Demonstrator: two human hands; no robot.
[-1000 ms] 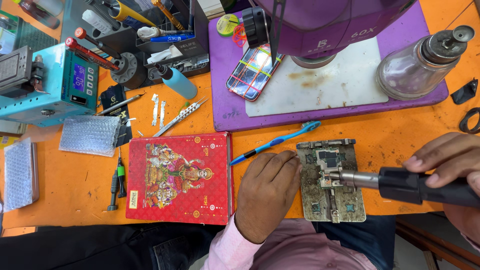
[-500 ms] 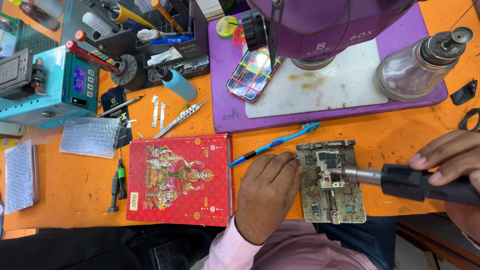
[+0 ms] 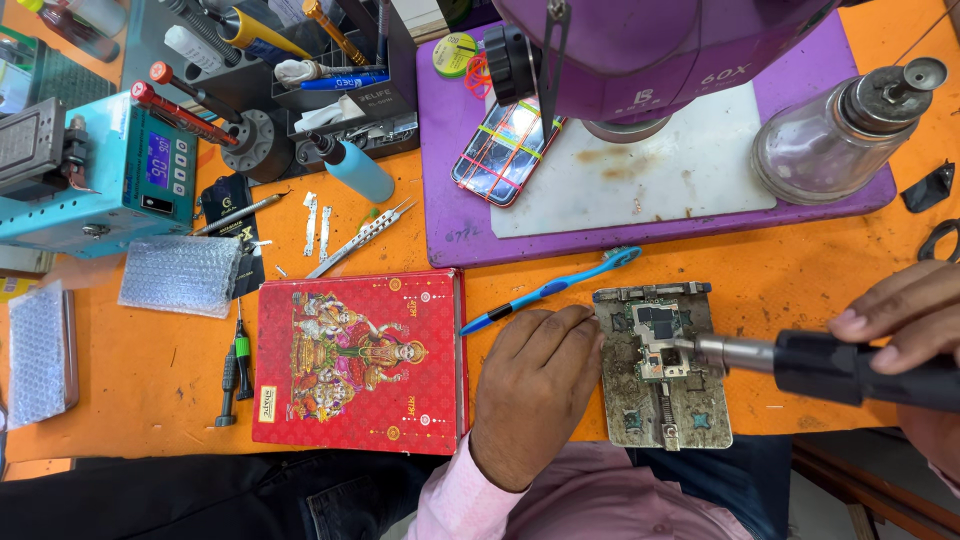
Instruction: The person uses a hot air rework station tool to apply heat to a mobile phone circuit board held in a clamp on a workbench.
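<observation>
Circuit board (image 3: pixel 655 335): lower right of centre, clamped on a metal holder (image 3: pixel 665 400) on the orange desk (image 3: pixel 800 290).
Right hand (image 3: pixel 910 320): grip clenched round a hot-air handpiece (image 3: pixel 840 365), nozzle over the board.
Left hand (image 3: pixel 535 385): empty, fingers loosely curled, resting against the holder's left edge.
Around: blue toothbrush (image 3: pixel 555 288) just above; red box (image 3: pixel 360 360) at left; purple microscope (image 3: pixel 640 50) above.

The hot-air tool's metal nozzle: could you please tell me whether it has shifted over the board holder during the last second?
Yes. The nozzle has drawn back slightly rightward with the right hand, relative to the board holder; its tip now sits nearer the board's centre.
</observation>
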